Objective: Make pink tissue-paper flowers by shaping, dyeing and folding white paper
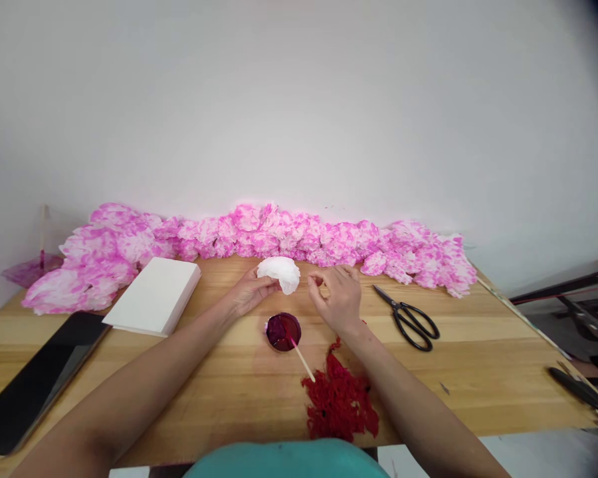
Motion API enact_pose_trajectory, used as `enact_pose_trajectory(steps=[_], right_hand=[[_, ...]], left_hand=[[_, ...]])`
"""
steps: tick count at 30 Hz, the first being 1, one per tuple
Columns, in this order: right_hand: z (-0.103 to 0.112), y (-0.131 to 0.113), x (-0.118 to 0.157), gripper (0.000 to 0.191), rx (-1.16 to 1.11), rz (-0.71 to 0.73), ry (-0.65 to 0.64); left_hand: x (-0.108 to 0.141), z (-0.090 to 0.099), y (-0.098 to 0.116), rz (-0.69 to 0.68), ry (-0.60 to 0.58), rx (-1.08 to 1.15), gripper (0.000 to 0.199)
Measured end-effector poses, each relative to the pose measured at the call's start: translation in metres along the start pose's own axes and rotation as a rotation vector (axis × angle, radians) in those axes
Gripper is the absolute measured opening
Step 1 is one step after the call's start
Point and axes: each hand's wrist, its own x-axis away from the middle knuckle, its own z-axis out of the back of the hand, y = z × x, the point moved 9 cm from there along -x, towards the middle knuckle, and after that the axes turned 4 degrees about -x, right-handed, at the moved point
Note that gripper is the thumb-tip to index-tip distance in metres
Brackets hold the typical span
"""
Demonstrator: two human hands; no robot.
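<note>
My left hand [252, 292] pinches the lower left edge of a piece of soft white paper [279, 271], gathered into a rounded, ruffled shape. To its right, a small gap away, is my right hand [339, 295], thumb and forefinger curled together in a loop; whether anything thin is between the tips I cannot make out. Below both hands stands a small round dish [284, 332] of dark purple-red dye. A thin stick with a dye-stained end [303, 358] leans out of it. Dark red crumpled cloth or paper [339, 401] lies under my right forearm.
Pink-and-white paper flowers [279, 232] line the wall. A stack of white paper [154, 292] and a black phone-like slab [40, 378] lie left. Black-handled scissors [408, 318] rest right; a dark-handled tool [578, 388] sits by the right edge of the wooden table [493, 372].
</note>
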Motion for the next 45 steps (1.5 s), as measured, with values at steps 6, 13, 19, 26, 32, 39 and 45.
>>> enact_pose_trajectory(steps=[6,13,19,26,32,39,45], right_hand=[[-0.009,-0.021,0.008,0.013,-0.060,0.168,-0.079],[-0.027,-0.017,0.003,0.009,0.046,0.143,-0.121],[-0.002,0.018,0.000,0.007,0.022,-0.024,0.007],[-0.040,0.016,0.012,0.011,-0.025,0.057,-0.242],[-0.036,-0.002,0.008,0.009,-0.127,0.111,-0.157],[-0.030,-0.012,0.008,0.024,-0.066,0.173,-0.124],[-0.023,-0.014,0.006,0.024,-0.049,0.139,-0.045]], left_hand=[[0.000,0.001,0.000,0.002,0.006,0.028,0.056],[0.001,-0.004,0.001,-0.004,-0.025,-0.015,0.053],[0.000,-0.003,0.000,0.016,-0.009,-0.030,0.050],[0.001,-0.007,-0.003,0.031,-0.073,-0.036,0.042],[0.001,-0.007,-0.007,0.035,-0.064,-0.109,0.045],[-0.001,-0.005,-0.002,-0.008,-0.027,-0.290,0.047],[0.006,-0.018,-0.004,-0.001,-0.091,-0.181,0.041]])
